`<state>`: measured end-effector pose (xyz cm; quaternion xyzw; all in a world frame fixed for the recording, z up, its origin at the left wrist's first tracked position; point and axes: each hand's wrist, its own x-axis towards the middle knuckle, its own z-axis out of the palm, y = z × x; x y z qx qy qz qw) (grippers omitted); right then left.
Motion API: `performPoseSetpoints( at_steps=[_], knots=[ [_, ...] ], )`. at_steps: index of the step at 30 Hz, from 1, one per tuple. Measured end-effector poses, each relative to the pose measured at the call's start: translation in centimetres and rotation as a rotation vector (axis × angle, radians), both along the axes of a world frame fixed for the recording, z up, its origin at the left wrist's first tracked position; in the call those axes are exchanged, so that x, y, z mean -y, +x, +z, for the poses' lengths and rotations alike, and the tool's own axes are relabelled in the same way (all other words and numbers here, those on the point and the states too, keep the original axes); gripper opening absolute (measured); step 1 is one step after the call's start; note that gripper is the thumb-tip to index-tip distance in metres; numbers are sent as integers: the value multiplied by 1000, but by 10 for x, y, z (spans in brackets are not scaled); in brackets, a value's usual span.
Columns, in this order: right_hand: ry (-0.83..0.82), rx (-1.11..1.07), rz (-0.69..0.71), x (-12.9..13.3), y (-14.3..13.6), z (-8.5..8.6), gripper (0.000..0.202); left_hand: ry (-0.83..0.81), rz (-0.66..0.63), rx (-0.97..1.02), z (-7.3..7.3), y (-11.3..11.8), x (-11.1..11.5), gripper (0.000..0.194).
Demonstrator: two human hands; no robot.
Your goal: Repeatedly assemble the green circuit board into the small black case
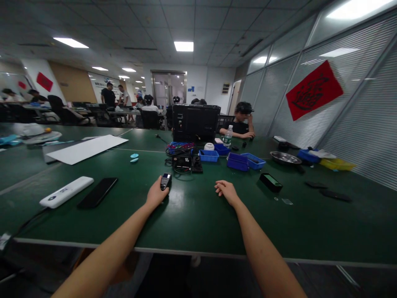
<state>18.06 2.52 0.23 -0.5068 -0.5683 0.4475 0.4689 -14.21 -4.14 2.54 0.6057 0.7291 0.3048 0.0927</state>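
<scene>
The wide, dark-green smooth table (192, 223) gives ample support, so keeping both wrists low over it should steady the hold. The long white plastic power strip (66, 192) and flat black rectangular slab (97, 193) lie left of the hands, and the left elbow is best kept clear of them. The left hand (156, 193) grasps the small black handheld device with a pale screen (165, 182), just above or on the table near its middle; light pressure along the sides would suit it. The right hand (228, 193) is released, 5 fingers at most loosely curled, with nothing visible in it. The thumb should stay off the pale screen (166, 176), the smallest part
</scene>
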Motion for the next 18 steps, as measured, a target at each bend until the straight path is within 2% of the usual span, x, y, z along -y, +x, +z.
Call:
performPoseSetpoints(
  at_steps=[4,11,14,18],
  knots=[
    [0,21,14,0,0,1,15,-22,116,-18,4,-46,2,69],
    [-2,8,13,-5,1,-5,15,68,316,-36,2,-118,5,62],
    [1,11,16,-6,2,-6,15,108,404,-16,2,-138,6,63],
    [-5,22,16,-5,2,-5,15,112,475,19,3,-146,6,66]
  ],
)
